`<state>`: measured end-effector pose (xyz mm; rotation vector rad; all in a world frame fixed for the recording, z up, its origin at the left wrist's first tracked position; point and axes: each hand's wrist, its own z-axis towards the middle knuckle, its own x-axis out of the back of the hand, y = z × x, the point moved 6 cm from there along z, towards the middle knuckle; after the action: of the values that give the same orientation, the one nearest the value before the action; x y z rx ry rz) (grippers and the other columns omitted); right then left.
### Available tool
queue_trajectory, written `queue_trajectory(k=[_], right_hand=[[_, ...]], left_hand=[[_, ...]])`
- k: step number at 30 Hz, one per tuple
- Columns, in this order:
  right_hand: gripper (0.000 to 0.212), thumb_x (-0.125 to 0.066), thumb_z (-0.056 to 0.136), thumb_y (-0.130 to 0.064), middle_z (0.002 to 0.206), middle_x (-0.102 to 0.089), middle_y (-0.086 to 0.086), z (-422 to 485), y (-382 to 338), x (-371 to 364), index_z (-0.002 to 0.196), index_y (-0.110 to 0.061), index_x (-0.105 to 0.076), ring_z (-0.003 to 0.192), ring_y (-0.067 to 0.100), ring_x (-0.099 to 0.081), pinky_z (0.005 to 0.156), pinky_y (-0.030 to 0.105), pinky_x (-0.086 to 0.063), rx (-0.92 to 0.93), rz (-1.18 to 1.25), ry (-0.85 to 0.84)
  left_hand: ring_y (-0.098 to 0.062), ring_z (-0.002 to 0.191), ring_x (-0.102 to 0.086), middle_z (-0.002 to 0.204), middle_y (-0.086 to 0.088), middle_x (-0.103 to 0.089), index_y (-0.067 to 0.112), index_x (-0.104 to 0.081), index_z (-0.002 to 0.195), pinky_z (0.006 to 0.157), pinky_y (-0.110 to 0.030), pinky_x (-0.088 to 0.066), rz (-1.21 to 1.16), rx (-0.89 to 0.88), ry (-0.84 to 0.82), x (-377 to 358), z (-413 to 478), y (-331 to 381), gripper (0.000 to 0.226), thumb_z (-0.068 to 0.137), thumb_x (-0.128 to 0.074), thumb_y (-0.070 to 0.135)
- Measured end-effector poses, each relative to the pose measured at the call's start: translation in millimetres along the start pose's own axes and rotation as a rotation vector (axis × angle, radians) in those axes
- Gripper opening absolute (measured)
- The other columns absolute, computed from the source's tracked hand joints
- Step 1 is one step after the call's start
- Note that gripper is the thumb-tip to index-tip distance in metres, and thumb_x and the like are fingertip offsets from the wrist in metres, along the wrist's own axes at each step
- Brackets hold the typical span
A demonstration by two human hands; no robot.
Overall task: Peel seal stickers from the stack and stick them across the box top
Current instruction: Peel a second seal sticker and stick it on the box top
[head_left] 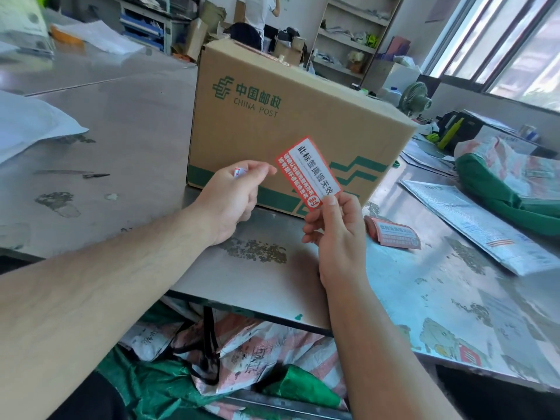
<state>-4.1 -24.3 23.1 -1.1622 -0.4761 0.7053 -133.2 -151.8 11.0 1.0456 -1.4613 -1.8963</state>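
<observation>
Head view: the right hand pinches the lower end of a red-bordered seal sticker between thumb and fingers, holding it up in front of the cardboard box that stands on the bench. The left hand, fingers curled, grips a small red-and-white scrap. The sticker stack lies on the bench just right of the right hand.
</observation>
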Motion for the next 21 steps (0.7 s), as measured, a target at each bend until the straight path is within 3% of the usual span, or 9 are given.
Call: queue_trajectory(k=[7,12,17,19,21], right_hand=[[0.023,-0.041,0.105,-0.014,0.07,-0.063,0.005,-5,-10,4,0.088,-0.011,-0.055,0.058,0.02,-0.055,0.051,0.032,-0.045,-0.08,-0.015,0.036],[0.025,-0.041,0.104,-0.012,0.066,-0.059,0.005,-4,-40,8,0.084,-0.012,-0.055,0.055,0.019,-0.054,0.055,0.034,-0.045,-0.045,-0.022,0.006],[0.028,-0.044,0.104,-0.012,0.061,-0.056,0.003,5,-85,-2,0.078,-0.011,-0.053,0.055,0.02,-0.051,0.055,0.035,-0.043,0.018,-0.067,-0.079],[0.028,-0.044,0.104,-0.013,0.06,-0.057,0.005,10,-102,-6,0.078,-0.011,-0.055,0.055,0.021,-0.05,0.055,0.036,-0.044,0.038,-0.078,-0.109],[0.027,-0.045,0.103,-0.013,0.059,-0.057,0.008,18,-120,-9,0.079,-0.008,-0.057,0.056,0.022,-0.051,0.056,0.038,-0.045,0.063,-0.085,-0.129]], left_hand=[[-0.011,0.047,-0.019,0.055,0.005,-0.026,0.017,-0.07,0.096,0.047,-0.028,-0.015,-0.063,0.078,-0.012,-1,-8,7,0.037,0.105,-0.04,0.036],[-0.011,0.052,-0.038,0.054,0.007,-0.031,0.016,-0.067,0.097,0.054,-0.024,-0.036,0.018,0.099,-0.014,8,-15,32,0.04,0.105,-0.035,0.039],[-0.012,0.046,-0.02,0.055,0.006,-0.027,0.018,-0.067,0.101,0.045,-0.026,-0.016,0.212,0.062,-0.105,5,-15,88,0.043,0.099,-0.042,0.052],[-0.014,0.049,-0.016,0.055,0.004,-0.024,0.021,-0.068,0.107,0.045,-0.025,-0.016,0.302,0.026,-0.131,3,-16,112,0.046,0.092,-0.048,0.06],[-0.015,0.047,-0.016,0.051,0.003,-0.025,0.016,-0.069,0.111,0.042,-0.022,-0.019,0.362,-0.032,-0.153,-1,-17,136,0.047,0.089,-0.056,0.054]])
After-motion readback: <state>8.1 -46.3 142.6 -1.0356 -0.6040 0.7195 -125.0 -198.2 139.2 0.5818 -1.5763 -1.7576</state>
